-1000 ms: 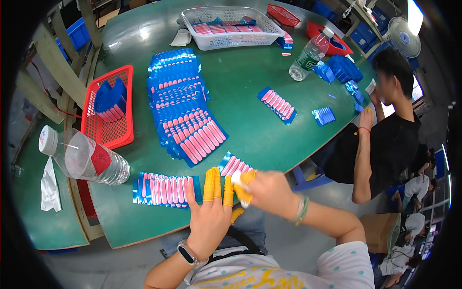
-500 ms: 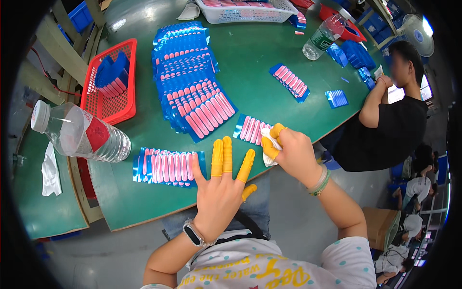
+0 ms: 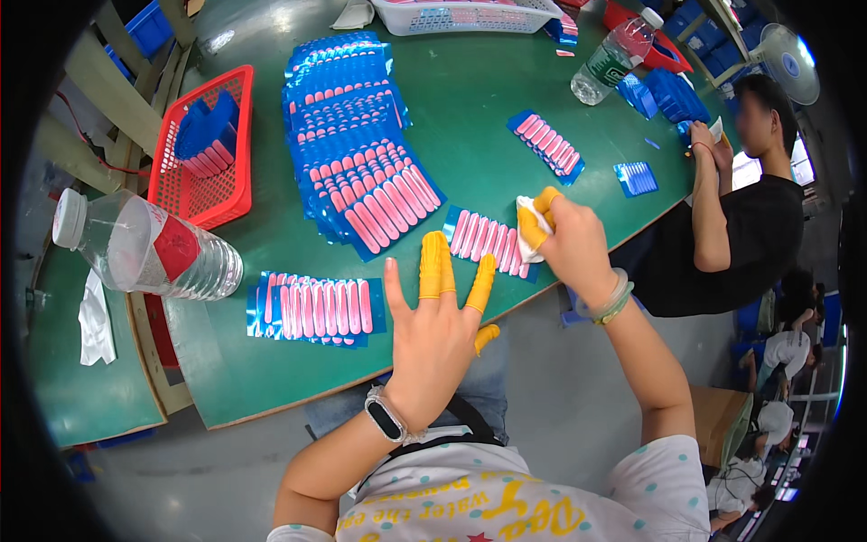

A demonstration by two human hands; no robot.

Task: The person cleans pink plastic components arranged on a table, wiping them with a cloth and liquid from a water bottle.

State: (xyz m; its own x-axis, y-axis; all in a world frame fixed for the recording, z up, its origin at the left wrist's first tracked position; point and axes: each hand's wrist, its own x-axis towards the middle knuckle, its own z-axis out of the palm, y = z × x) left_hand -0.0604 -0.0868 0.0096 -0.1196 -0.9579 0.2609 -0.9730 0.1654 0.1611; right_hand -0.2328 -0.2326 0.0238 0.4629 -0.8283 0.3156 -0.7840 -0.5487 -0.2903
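Observation:
My left hand (image 3: 432, 332), with yellow finger cots on all but one visible finger, is spread open at the table's near edge. Its fingertips are close to the left end of a blue sheet of pink strips (image 3: 486, 240). Pinched in my right hand (image 3: 580, 246), also in yellow finger cots, is a crumpled white cloth (image 3: 527, 231) at the sheet's right end. Left of my left hand lies a small stack of similar sheets (image 3: 318, 309). A large overlapping pile of them (image 3: 357, 154) spreads out beyond my hands.
A red basket (image 3: 242, 194) holding blue pieces and a clear water bottle (image 3: 194, 262) stand at left. Another bottle (image 3: 596, 77) is at the far right, near a seated co-worker (image 3: 731, 226). One pink-strip sheet (image 3: 546, 146) and a small blue sheet (image 3: 635, 178) lie apart. A white basket (image 3: 465, 20) stands at the back.
My right hand has moved right with the cloth, uncovering more of the sheet's strips. My left hand has shifted right, off the small stack and towards the sheet.

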